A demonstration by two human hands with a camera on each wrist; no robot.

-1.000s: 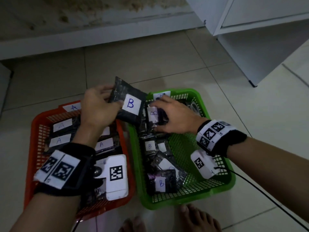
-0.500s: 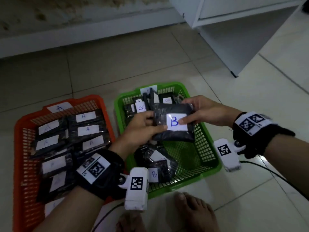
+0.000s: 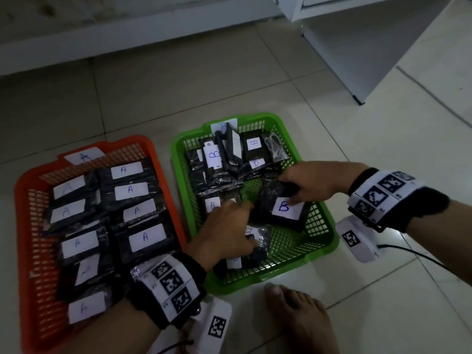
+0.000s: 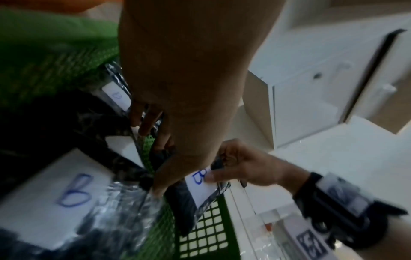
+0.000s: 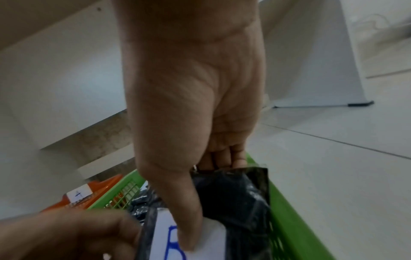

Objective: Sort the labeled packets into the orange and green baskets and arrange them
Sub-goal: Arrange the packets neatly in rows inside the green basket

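While tilted, B packet (image 3: 281, 208) sits in right hand's (image 3: 310, 181) grip.

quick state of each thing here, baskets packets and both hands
orange basket: on floor, filled with A packets lying flat in rows
green basket: on floor, B packets jumbled, some upright
B packet: over green basket, pinched by right hand
right hand: grips B packet
left hand: in green basket, touching packets

Right hand (image 4: 249, 168) pinching B-labelled packet (image 4: 200, 190) over green basket (image 4: 206, 234), thumb on label.
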